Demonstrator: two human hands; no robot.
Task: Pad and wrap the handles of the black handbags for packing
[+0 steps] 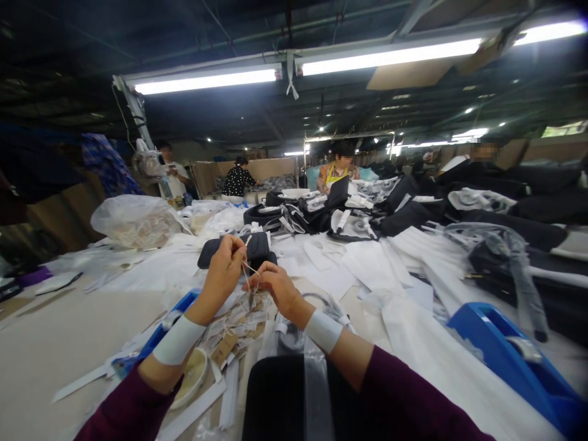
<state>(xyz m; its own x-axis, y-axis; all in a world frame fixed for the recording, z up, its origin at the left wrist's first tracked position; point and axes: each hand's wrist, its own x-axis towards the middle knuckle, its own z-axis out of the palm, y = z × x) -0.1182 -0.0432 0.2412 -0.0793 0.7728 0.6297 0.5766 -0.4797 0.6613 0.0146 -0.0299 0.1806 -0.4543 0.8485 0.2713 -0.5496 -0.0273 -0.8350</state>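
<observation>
My left hand (pixel 225 266) pinches a thin pale string (pixel 249 268) between thumb and fingertips. The string runs across to my right hand (pixel 275 285), whose fingers are closed on its other part. Under both hands lies a loose heap of strings and paper tags (pixel 234 327). A black bag (pixel 273 398) sits directly before me, with a clear plastic-wrapped strip (pixel 316 392) lying over it. Just beyond my hands are black padded pieces (pixel 257 245). Whether a tag hangs on the string is too small to tell.
A blue tape dispenser (pixel 172 321) and a round white bowl (pixel 192 376) stand at the left; another blue tape dispenser (pixel 514 361) is at the right. White sheets (pixel 422 349) and piled black bags (pixel 408 202) cover the right and back. Several people work farther off.
</observation>
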